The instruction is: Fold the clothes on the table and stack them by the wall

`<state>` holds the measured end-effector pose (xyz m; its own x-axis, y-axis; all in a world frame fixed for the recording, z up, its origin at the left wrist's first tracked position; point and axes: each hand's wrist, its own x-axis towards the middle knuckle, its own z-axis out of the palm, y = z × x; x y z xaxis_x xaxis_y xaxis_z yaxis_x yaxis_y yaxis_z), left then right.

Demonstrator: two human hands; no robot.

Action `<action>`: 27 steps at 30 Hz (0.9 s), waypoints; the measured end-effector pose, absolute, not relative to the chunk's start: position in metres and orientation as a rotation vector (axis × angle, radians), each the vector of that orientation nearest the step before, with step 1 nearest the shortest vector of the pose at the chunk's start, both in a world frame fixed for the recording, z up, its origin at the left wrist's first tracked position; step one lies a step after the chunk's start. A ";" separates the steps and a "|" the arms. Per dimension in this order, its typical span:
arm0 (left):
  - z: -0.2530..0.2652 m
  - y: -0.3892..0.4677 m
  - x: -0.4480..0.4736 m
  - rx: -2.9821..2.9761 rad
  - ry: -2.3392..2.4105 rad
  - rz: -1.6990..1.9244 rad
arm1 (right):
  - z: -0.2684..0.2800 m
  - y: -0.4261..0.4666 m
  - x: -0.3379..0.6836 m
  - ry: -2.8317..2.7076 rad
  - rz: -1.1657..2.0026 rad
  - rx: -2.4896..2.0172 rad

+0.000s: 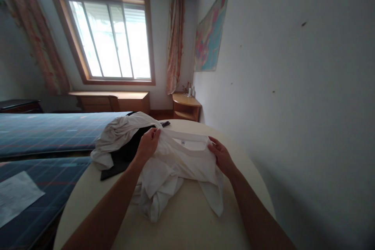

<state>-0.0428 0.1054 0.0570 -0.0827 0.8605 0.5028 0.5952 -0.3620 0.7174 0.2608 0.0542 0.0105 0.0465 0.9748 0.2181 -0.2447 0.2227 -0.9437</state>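
Note:
A white T-shirt [187, 164] lies partly bunched on the round cream table [211, 222], its neckline stretched between my two hands. My left hand [148, 143] pinches the shirt near the left end of the collar. At the collar's right end, my right hand [221, 155] grips the fabric with the thumb and fingers. A small dark label shows inside the neck. The lower part of the shirt is crumpled toward me, and one sleeve points down at the right. Behind my left hand lie a crumpled pale garment [117, 134] and black cloth [125, 156].
Two beds or mattresses with blue plaid covers [52, 133] adjoin the table on the left, with a white sheet [19, 195] on the nearer one. A bare wall [307, 125] rises close on the right. A wooden desk [131, 99] and corner shelf [186, 101] stand beyond.

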 end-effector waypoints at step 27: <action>0.046 0.079 -0.043 2.400 1.275 -0.103 | 0.008 0.044 0.261 -1.987 0.953 -1.313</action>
<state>-0.0432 0.0787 0.0459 0.5770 0.7756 -0.2560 0.8067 -0.4922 0.3271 0.2606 0.0441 0.0080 -0.3566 0.9314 0.0726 0.5261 0.2644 -0.8083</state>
